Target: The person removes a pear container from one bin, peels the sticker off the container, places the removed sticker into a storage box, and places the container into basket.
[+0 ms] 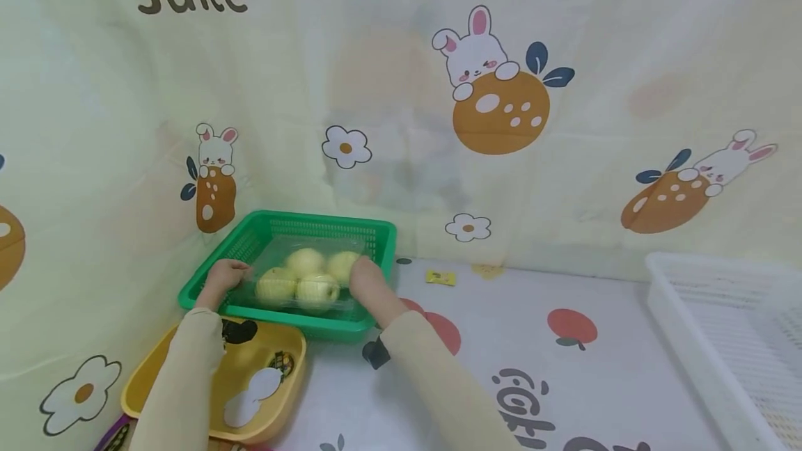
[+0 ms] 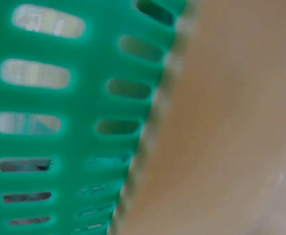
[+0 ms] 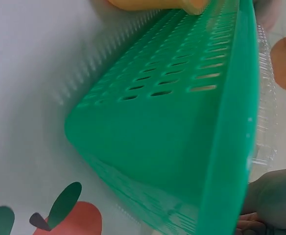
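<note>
A clear plastic box [image 1: 263,266] holding several pale yellow-green apples [image 1: 305,263] is inside the green basket [image 1: 370,326]. At the box's left side, my left hand [image 1: 224,280] pinches its edge. My right hand [image 1: 371,287] grips the opposite side, its fingertips hidden in the head view. In the right wrist view, the right hand [image 3: 278,198] shows curled fingers beyond the green rim, near the ridged edge of the box [image 3: 266,122]. The left wrist view is filled mostly by the slotted basket wall [image 2: 79,98], with the left hand out of sight.
A yellow basin [image 1: 294,374] with small packets stands in front of the green basket, under my left forearm. A small yellow packet [image 1: 441,278] lies on the patterned tablecloth. At the right is a white basket [image 1: 695,339]. A printed curtain [image 1: 401,89] hangs behind.
</note>
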`<state>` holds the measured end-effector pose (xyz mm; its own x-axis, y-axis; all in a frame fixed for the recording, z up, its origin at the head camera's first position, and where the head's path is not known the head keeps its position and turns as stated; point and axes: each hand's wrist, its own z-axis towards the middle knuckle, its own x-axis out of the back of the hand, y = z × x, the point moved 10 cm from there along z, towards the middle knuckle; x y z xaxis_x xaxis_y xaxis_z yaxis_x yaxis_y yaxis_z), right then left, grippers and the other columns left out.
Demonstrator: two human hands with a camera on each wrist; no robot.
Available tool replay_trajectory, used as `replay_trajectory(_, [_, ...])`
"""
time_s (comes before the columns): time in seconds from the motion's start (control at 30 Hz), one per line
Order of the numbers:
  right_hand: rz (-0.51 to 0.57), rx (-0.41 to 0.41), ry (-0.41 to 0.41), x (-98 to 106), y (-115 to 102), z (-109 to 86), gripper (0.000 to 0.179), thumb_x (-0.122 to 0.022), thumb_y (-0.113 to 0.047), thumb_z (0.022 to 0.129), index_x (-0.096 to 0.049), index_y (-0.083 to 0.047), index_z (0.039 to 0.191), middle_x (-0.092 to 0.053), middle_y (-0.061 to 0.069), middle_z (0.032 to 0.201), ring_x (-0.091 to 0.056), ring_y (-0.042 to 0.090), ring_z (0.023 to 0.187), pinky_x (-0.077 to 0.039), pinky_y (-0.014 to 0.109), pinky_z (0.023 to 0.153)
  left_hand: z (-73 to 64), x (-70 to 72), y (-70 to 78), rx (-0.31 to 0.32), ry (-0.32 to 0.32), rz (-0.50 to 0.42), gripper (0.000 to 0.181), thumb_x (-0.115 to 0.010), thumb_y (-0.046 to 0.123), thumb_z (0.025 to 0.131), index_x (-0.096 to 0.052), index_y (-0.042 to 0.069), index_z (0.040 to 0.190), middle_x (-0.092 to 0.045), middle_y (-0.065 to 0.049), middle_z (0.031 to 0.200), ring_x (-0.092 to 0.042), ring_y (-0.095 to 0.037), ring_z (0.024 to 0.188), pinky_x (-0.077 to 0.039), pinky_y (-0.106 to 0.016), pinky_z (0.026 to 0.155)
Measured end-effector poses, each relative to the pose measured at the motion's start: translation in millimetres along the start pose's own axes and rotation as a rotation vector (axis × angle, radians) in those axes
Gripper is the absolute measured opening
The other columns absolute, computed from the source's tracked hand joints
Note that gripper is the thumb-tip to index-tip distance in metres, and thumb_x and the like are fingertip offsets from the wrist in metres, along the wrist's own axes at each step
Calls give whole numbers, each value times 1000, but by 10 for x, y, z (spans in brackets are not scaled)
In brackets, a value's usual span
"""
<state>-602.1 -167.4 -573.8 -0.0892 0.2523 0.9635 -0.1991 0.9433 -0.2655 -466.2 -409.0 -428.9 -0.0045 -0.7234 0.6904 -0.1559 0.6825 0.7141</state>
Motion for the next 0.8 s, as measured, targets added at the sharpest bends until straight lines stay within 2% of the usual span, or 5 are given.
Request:
replay_trajectory(0.2, [69, 8, 62, 285, -116, -244, 30, -58, -13, 83, -55, -5, 111, -57, 4, 99, -52, 14, 83, -44, 28, 70, -205, 10, 139, 12, 1, -56, 32, -44, 6, 92, -50, -18, 112, -52, -4, 62, -41, -14, 51, -37, -32, 56])
replay_trajectory(0.33, [-14, 48, 78, 351, -172, -353, 43, -58, -14, 83, -47, -2, 123, -56, 7, 108, -54, 16, 81, -46, 29, 65, -179, -11, 130, 31, -31, -23, 30, -44, 3, 90, -52, -18, 110, -52, -6, 58, -38, -14, 47, -37, -30, 54])
replay_trajectory(0.5, [-56, 30, 46, 7, -123, -92, 38, -62, -12, 81, -52, -6, 117, -56, 6, 103, -52, 17, 80, -45, 29, 64, -310, 102, 243, -75, 12, 142, 28, -49, 4, 88, -56, -14, 107, -59, -25, 94, -53, -28, 68, -43, -36, 60])
replay_trajectory(0.63, [-91, 91, 162, -182, -93, 79, 28, -64, -7, 72, -58, -8, 99, -55, 3, 90, -50, 15, 76, -43, 27, 63, -501, 208, 349, -207, 57, 154, 27, -54, 8, 87, -58, -10, 107, -56, -28, 103, -52, -40, 91, -44, -46, 72])
replay_trajectory(0.8, [54, 243, 188, 1063, -426, -1189, 32, -53, 4, 78, -52, 2, 110, -57, 11, 91, -55, 21, 81, -45, 30, 69, -707, 248, 387, -317, 81, 70, 33, -59, 17, 87, -57, -8, 109, -59, -21, 99, -54, -35, 91, -44, -44, 74])
